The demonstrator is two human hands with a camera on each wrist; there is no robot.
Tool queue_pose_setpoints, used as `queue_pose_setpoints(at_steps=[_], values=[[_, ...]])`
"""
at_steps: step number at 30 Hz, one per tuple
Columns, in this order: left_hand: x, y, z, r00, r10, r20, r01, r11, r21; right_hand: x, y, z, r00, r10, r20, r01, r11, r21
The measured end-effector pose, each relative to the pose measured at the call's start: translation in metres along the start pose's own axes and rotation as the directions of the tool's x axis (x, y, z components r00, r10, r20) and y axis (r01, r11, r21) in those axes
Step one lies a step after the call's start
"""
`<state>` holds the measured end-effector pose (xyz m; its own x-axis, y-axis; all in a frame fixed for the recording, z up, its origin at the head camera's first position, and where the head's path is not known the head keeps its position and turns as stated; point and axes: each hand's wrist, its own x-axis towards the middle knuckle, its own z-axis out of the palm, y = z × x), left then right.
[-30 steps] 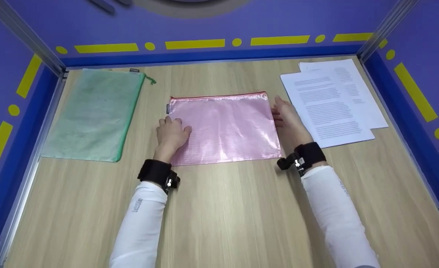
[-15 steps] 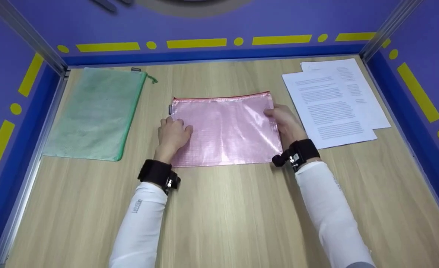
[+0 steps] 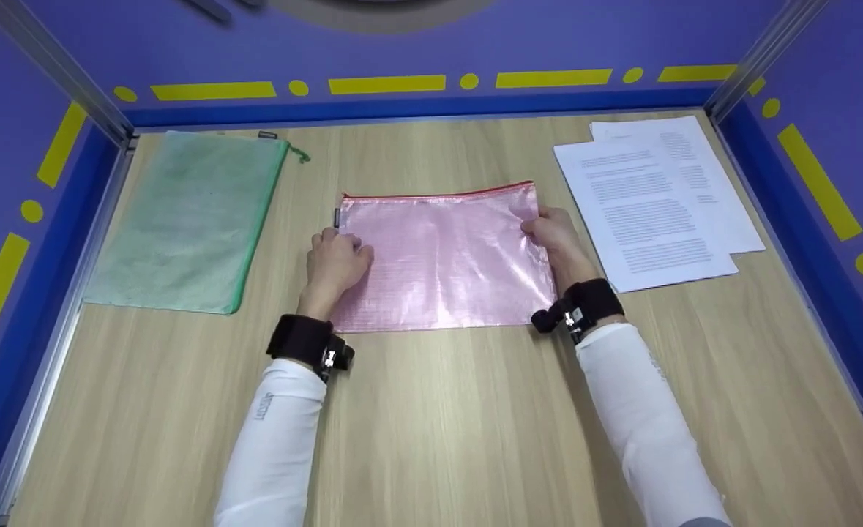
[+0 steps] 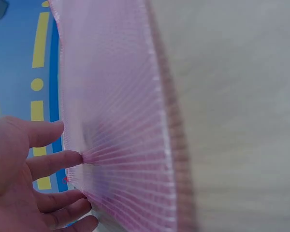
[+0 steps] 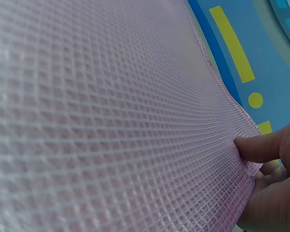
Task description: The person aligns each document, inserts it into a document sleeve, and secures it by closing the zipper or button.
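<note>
Between both hands, pink mesh pouch (image 3: 442, 252): left grip (image 3: 336, 263) flat, fingers relaxed; right grip (image 3: 554, 238) pinching its edge.

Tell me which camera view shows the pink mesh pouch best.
The head view: it alone shows the whole pink mesh pouch flat on the table, with its red zipper edge. The left wrist view shows only a blurred stretch of mesh beside the left hand. The right wrist view shows the weave close up, the right hand pinching an edge.
</note>
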<state>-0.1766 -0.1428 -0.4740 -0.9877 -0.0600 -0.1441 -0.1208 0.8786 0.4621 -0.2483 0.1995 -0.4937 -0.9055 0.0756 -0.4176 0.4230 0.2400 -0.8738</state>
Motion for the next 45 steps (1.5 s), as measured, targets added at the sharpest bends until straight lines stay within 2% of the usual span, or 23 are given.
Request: queue_pose_setpoints(at_steps=[6, 12, 16, 20, 23, 29, 30, 32, 37, 41, 45], values=[[0.006, -0.002, -0.002, 0.998, -0.060, -0.015, 0.057, 0.985, -0.164, 0.003, 0.007, -0.006, 0.997, 0.005, 0.073, -0.012, 0.995, 0.094], [0.013, -0.007, -0.008, 0.996, -0.089, -0.022, 0.075, 0.930, -0.360, 0.002, 0.012, -0.013, 0.993, -0.007, 0.122, -0.011, 0.989, 0.151], [0.016, -0.012, -0.011, 0.991, -0.128, 0.025, 0.127, 0.899, -0.419, 0.001, 0.016, -0.018, 0.992, -0.029, 0.120, 0.011, 0.989, 0.147], [0.017, -0.016, -0.011, 0.989, -0.126, 0.079, 0.148, 0.879, -0.452, 0.003, 0.019, -0.022, 0.993, -0.048, 0.110, 0.035, 0.993, 0.117], [0.018, -0.020, -0.010, 0.987, -0.128, 0.096, 0.160, 0.844, -0.512, 0.004, 0.020, -0.022, 0.992, -0.053, 0.116, 0.040, 0.993, 0.110], [0.020, -0.021, -0.009, 0.987, -0.125, 0.106, 0.163, 0.732, -0.662, 0.004, 0.018, -0.022, 0.989, -0.045, 0.142, 0.024, 0.989, 0.146], [0.020, -0.019, -0.010, 0.988, -0.115, 0.100, 0.152, 0.720, -0.677, 0.004, 0.017, -0.022, 0.988, -0.049, 0.148, 0.026, 0.988, 0.152], [0.021, -0.015, -0.011, 0.994, -0.085, 0.075, 0.113, 0.729, -0.675, 0.004, 0.016, -0.023, 0.985, -0.062, 0.158, 0.036, 0.986, 0.163], [0.019, -0.005, -0.014, 1.000, -0.025, 0.011, 0.027, 0.790, -0.612, 0.003, 0.016, -0.026, 0.987, -0.070, 0.143, 0.044, 0.983, 0.180], [0.016, -0.003, -0.016, 0.999, -0.034, -0.027, 0.010, 0.792, -0.611, 0.003, 0.015, -0.027, 0.992, -0.100, 0.082, 0.084, 0.980, 0.178], [0.012, 0.001, -0.018, 0.995, -0.028, -0.095, -0.036, 0.792, -0.610, 0.001, 0.012, -0.024, 0.992, -0.126, 0.016, 0.121, 0.974, 0.190]])
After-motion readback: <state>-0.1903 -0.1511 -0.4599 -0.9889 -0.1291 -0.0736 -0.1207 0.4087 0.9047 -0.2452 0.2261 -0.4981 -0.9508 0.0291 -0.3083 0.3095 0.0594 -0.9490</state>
